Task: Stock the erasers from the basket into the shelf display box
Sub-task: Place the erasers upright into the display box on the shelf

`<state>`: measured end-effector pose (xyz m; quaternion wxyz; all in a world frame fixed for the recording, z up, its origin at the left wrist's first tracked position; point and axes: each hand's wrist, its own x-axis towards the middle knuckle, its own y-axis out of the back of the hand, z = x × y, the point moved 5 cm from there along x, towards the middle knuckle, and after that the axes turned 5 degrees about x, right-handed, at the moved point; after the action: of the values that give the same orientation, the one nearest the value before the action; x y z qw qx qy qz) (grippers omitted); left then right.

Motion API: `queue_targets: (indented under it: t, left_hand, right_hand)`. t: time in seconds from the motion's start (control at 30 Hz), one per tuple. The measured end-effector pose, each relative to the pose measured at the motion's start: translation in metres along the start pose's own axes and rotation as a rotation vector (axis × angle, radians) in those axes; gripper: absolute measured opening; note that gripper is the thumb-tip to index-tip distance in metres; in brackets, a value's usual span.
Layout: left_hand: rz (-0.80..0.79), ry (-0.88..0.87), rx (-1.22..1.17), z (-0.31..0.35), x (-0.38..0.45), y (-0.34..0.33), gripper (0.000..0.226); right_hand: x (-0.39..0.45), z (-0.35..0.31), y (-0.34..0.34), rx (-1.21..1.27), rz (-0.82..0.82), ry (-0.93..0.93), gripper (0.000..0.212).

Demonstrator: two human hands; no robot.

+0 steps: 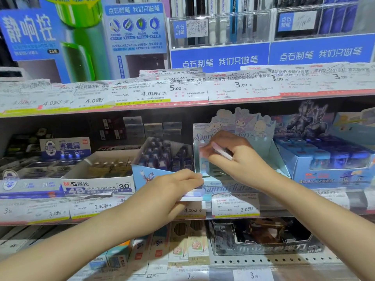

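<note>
Her right hand pinches a flat pale pink eraser over the light-blue cardboard display box on the shelf. At eight o'clock from it, her left hand grips a stack of pastel erasers, fingers curled.

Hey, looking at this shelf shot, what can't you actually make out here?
- Basket: outside the head view.
- Inside of the display box: mostly hidden behind the right hand.
- Erasers under the left hand: fingers cover them, count unclear.
- Eraser in the right hand: motion-blurred.
</note>
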<state>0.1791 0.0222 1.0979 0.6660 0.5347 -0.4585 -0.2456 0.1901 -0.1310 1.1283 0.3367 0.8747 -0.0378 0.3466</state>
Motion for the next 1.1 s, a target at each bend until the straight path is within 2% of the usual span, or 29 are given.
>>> queue_targets:
  t: [0.1,0.23,0.3,0.37,0.5,0.63,0.8,0.9,1.1]
  left_hand:
    - [0.019,-0.007,-0.034,0.001,0.001,0.004,0.048]
    - [0.136,-0.008,-0.206,0.006,0.004,0.013,0.016]
    - [0.195,0.065,-0.323,0.007,0.003,0.017,0.021]
    - [0.167,0.195,-0.523,0.006,0.003,0.016,0.032]
    - [0.05,0.303,-0.953,0.009,0.005,0.007,0.022]
    - [0.018,0.368,-1.127,0.014,0.005,0.002,0.021]
    - [-0.035,0.41,-1.322,0.017,0.007,0.0,0.024]
    - [-0.101,0.428,-1.408,0.019,0.004,-0.002,0.03]
    - [-0.155,0.468,-1.653,0.016,-0.002,-0.007,0.039]
  right_hand:
    - [0.001,-0.001,0.002,0.058,-0.009,-0.056,0.023]
    - [-0.002,-0.001,0.006,0.121,0.001,-0.106,0.014]
    - [-0.006,-0.006,0.009,0.201,0.049,-0.102,0.012]
    - [-0.01,-0.014,0.009,0.313,0.052,-0.104,0.011]
    - [-0.019,-0.031,0.006,0.52,-0.011,-0.119,0.023]
    - [-0.024,-0.035,0.004,0.642,-0.08,-0.154,0.02]
    - [-0.026,-0.036,0.001,0.508,-0.155,-0.145,0.006]
    - [-0.025,-0.034,0.003,0.525,-0.158,-0.204,0.017]
    - [-0.021,-0.03,0.018,0.566,-0.087,-0.262,0.014]
